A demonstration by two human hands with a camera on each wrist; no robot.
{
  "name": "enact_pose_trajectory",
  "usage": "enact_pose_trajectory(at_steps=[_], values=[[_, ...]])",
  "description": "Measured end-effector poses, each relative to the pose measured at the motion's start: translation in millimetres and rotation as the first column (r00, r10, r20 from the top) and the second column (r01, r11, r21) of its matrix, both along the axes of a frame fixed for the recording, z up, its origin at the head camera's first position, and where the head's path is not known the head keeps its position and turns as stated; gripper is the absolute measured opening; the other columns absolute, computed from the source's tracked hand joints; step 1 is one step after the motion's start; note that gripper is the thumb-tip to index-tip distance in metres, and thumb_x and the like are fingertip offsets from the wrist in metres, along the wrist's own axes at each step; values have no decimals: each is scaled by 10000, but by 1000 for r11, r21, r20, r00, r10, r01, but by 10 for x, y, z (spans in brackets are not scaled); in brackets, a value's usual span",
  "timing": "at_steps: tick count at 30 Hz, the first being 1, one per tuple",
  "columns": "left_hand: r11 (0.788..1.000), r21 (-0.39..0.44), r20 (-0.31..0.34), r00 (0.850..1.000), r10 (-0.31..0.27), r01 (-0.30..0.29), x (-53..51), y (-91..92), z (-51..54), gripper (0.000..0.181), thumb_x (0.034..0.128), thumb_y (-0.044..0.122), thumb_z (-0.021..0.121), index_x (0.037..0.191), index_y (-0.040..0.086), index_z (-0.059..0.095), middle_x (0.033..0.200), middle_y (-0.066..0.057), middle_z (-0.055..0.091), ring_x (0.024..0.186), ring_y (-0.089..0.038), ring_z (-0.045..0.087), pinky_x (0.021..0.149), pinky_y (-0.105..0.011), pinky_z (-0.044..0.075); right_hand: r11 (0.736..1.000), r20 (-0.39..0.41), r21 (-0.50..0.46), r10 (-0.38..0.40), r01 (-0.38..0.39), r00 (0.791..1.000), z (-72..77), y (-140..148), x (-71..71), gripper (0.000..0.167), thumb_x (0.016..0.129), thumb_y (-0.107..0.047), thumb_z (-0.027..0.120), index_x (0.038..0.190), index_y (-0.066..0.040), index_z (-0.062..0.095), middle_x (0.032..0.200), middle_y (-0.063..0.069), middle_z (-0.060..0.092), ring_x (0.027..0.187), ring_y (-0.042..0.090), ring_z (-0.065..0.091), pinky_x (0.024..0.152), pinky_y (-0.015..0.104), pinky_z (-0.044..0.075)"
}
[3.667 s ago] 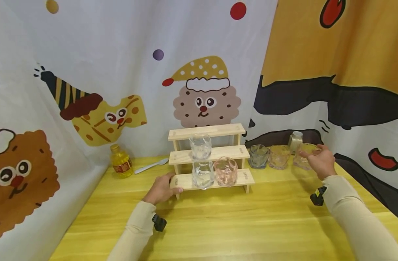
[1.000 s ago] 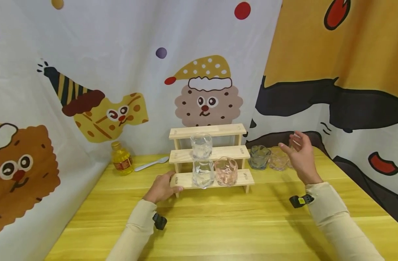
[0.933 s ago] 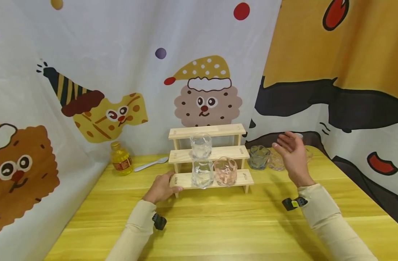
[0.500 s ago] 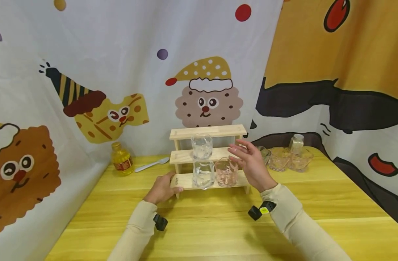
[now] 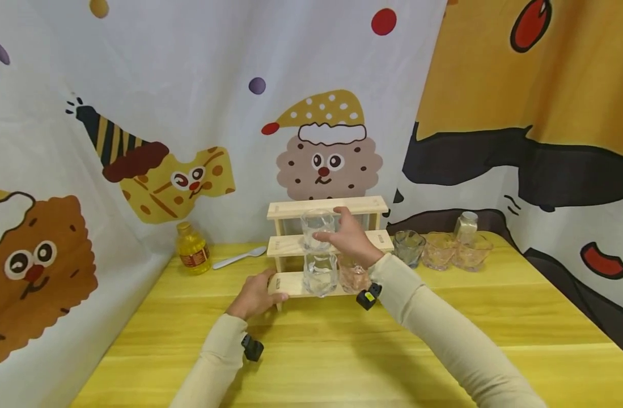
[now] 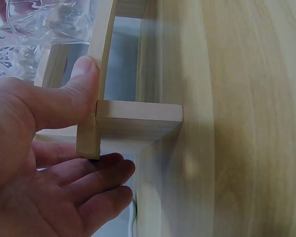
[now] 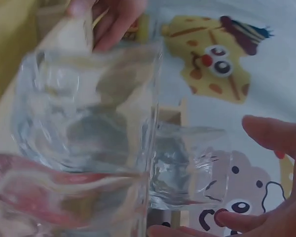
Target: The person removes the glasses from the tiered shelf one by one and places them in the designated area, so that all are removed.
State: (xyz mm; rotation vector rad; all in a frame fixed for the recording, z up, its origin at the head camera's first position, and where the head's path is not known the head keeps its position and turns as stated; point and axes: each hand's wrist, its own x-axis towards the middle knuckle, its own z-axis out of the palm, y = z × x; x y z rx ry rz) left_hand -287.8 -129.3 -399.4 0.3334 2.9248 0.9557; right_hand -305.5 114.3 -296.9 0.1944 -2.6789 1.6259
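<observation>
My left hand [image 5: 256, 296] grips the left end of the bottom step of a three-step wooden rack [image 5: 325, 205]. In the left wrist view its thumb lies on the board [image 6: 104, 54], other fingers beneath. My right hand [image 5: 353, 237] is at a clear drinking glass [image 5: 316, 224] on the middle step. The right wrist view shows its thumb [image 7: 269, 132] and fingers spread apart near that glass's rim; firm contact is not visible. On the bottom step stand another clear glass [image 5: 320, 276] and a pink glass [image 5: 353, 277], partly hidden by my right hand and wrist.
Right of the rack stand a grey-blue glass [image 5: 409, 247], a pinkish glass [image 5: 439, 251] and a yellowish-pink glass [image 5: 471, 253]. A lidded jar [image 5: 466, 226] is behind them. At left are a yellow bottle [image 5: 193, 250] and a pale spoon [image 5: 238, 258]. A printed curtain [image 5: 214, 68] hangs behind.
My right hand has left the far-right glass, passed the other glasses and come left to the clear glass on the middle step. My left hand has kept its grip on the rack.
</observation>
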Motion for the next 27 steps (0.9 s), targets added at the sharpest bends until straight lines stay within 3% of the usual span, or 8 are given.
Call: enact_pose_trajectory(at_steps=[3,9,14,21,27], values=[[1000,-4,-11,1000,-7,7,6,8,12,638,871,251,798,1407,28,534,1187,-172,695,1000,-258,654,838,-421,526,997,-27,79,-19,21,999,12,-68,-84,918,881,-337,763,1581,-115,212,1603,189,339,1427,400,405,1136,553,385],[1000,0,-2,1000,-6,6,13,18,13,631,876,249,793,1407,28,533,1168,-162,696,959,-240,644,808,-406,518,999,9,46,-26,26,1000,11,-163,-198,896,885,-308,773,1574,-117,234,1600,171,349,1390,394,448,1106,539,421],[1000,9,-2,1000,4,-4,19,10,1,632,876,243,792,1412,33,531,1194,-170,689,1001,-260,645,837,-424,522,999,1,42,1,-1,1000,-13,-204,-234,891,884,-279,772,1573,-101,236,1598,184,353,1386,397,454,1108,541,418],[1000,11,14,1000,6,-6,13,-3,-13,633,885,263,784,1421,48,525,1200,-169,683,1016,-266,642,846,-433,521,990,-68,143,7,3,998,-69,-206,-247,884,864,-262,797,1558,-98,276,1546,200,431,1279,387,551,1039,508,479],[1000,12,10,1000,8,-8,17,-6,-11,645,885,265,783,1427,39,518,1212,-168,681,1067,-294,647,890,-458,527,997,-87,76,-18,25,996,-99,-187,-241,876,838,-250,821,1546,-111,323,1522,210,463,1342,400,509,1053,511,477]])
